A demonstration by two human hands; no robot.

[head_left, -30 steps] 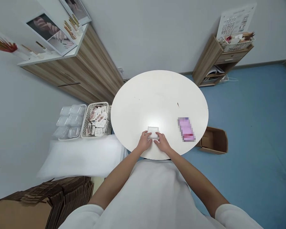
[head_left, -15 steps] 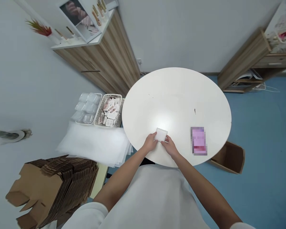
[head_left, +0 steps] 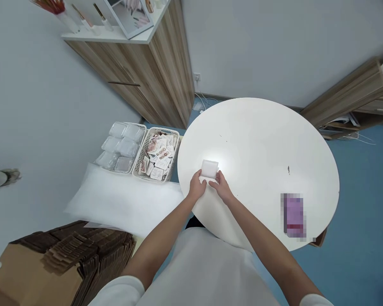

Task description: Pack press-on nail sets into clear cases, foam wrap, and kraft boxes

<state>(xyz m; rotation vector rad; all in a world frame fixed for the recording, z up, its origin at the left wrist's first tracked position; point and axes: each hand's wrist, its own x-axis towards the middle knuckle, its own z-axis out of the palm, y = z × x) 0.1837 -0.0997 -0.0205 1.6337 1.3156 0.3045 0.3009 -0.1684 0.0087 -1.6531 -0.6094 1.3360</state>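
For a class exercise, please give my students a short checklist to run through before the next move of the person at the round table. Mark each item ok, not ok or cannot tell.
1. Left grip at the left side of the small white box: ok.
2. Right grip at the right side of the box: ok.
3. Box lid fully shut: cannot tell, too small in view.
4. Purple item, which is pixelated, apart from the box on the table: ok.
5. Cards in their white basket, left of the table: ok.
6. Clear plastic boxes beside that basket: ok.
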